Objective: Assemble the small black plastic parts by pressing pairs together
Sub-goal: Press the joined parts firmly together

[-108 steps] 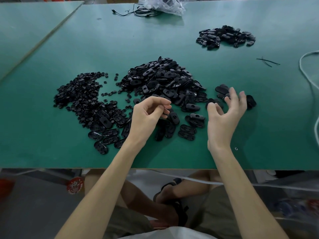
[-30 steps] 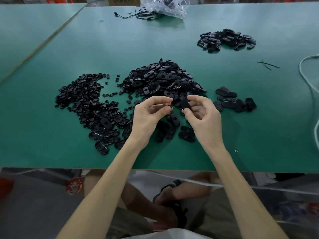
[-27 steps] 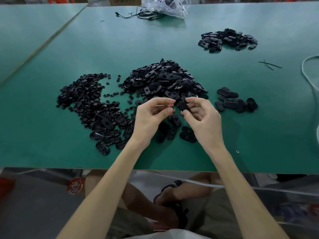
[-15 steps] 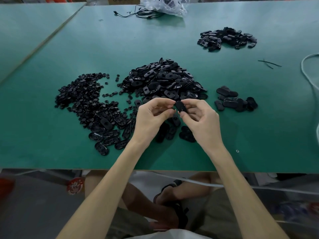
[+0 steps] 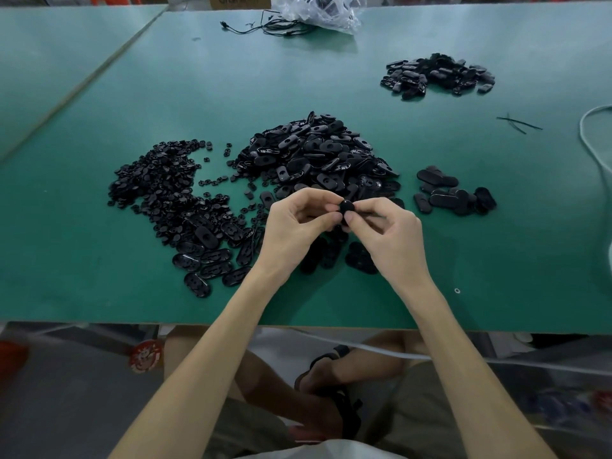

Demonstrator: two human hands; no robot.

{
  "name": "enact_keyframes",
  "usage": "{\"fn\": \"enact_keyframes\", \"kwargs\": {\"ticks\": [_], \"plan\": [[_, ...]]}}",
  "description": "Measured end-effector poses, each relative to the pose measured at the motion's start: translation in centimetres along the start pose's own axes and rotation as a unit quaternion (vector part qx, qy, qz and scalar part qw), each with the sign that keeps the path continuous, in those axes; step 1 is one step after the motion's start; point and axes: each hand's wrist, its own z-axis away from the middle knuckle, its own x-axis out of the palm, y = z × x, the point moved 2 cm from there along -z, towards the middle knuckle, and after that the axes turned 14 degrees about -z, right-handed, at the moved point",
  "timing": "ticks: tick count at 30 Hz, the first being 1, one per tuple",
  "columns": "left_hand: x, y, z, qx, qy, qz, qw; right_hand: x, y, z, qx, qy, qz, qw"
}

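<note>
My left hand (image 5: 294,226) and my right hand (image 5: 387,233) meet fingertip to fingertip above the green table (image 5: 331,77), both pinching one small black oval part (image 5: 346,208). Whether a second piece sits under the fingers cannot be told. Behind the hands lies a big heap of black oval parts (image 5: 318,157). To the left spreads a heap of tiny black pieces (image 5: 162,187). A small group of oval parts (image 5: 450,193) lies just right of my right hand.
Another pile of black parts (image 5: 437,76) sits at the far right. A clear plastic bag (image 5: 318,9) and thin black wires (image 5: 265,26) lie at the back edge. A white cable (image 5: 592,144) curves along the right side. Two black ties (image 5: 516,122) lie near it.
My right hand reached to the right-side group, came back to the big heap and picked up an oval part. Both hands then closed together on it.
</note>
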Motion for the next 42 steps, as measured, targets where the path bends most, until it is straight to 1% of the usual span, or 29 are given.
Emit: {"fn": "enact_keyframes", "kwargs": {"ticks": [5, 9, 12, 17, 24, 30, 36, 42], "plan": [[-0.12, 0.11, 0.07, 0.003, 0.003, -0.002, 1.000, -0.21, -0.18, -0.18, -0.049, 0.011, 0.040, 0.998], [-0.11, 0.15, 0.05, 0.005, 0.006, -0.010, 1.000, -0.31, 0.07, -0.30, -0.006, 0.031, -0.031, 0.999], [-0.16, 0.07, 0.03, 0.003, 0.010, -0.011, 1.000, -0.45, 0.03, -0.30, -0.002, 0.046, -0.088, 0.995], [-0.11, 0.01, -0.03, 0.000, 0.012, -0.013, 1.000, -0.37, 0.16, -0.29, -0.012, 0.028, -0.092, 0.995], [0.04, -0.03, -0.13, -0.004, 0.015, -0.022, 1.000, -0.40, 0.31, -0.40, -0.011, 0.038, -0.074, 0.996], [0.01, 0.12, 0.09, -0.016, 0.021, -0.034, 0.999, -0.21, 0.30, -0.19, -0.033, 0.035, -0.008, 0.999], [0.08, 0.20, 0.22, -0.032, 0.037, -0.054, 0.997, 0.14, 0.45, 0.06, -0.038, 0.021, 0.042, 0.998], [0.25, 0.30, 0.34, -0.026, 0.034, -0.081, 0.996, 0.50, 0.18, 0.29, -0.059, 0.005, 0.093, 0.994]]}}
